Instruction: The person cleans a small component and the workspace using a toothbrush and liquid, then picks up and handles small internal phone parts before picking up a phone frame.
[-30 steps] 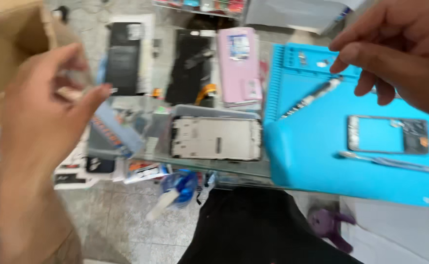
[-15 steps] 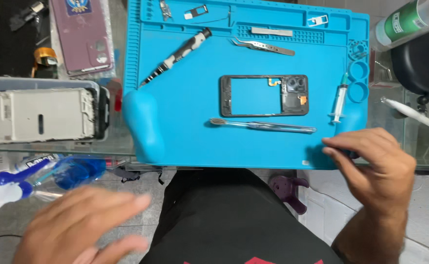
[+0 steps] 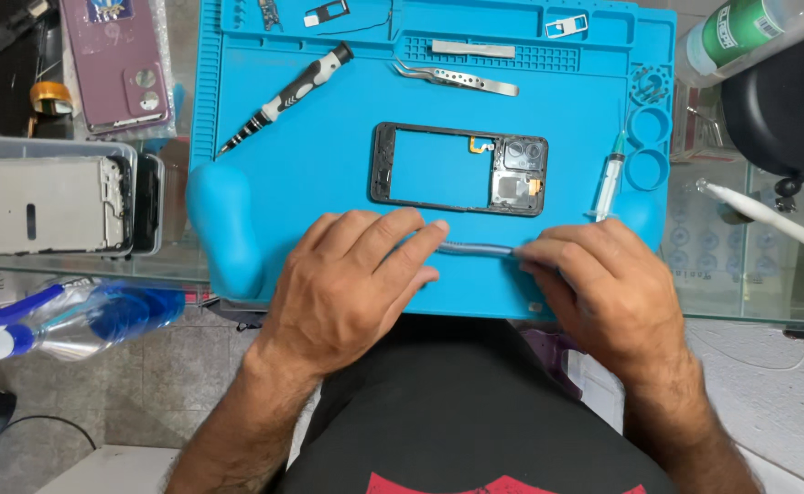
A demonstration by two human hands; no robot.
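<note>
While both hands are closing on the thin metal tool [image 3: 480, 248] lying across the near edge of the blue repair mat [image 3: 329, 183], the pick-up appears to be the step in hand. The left hand [image 3: 351, 279] is pressing its fingertips on one end; the right hand [image 3: 603, 288] is pinching the other. Lifting it seems to call for a firm pinch at one end. Just beyond the tool, the black phone frame [image 3: 459, 168] is lying untouched, with the screwdriver [image 3: 285, 97] and tweezers [image 3: 457, 77] farther off.
</note>
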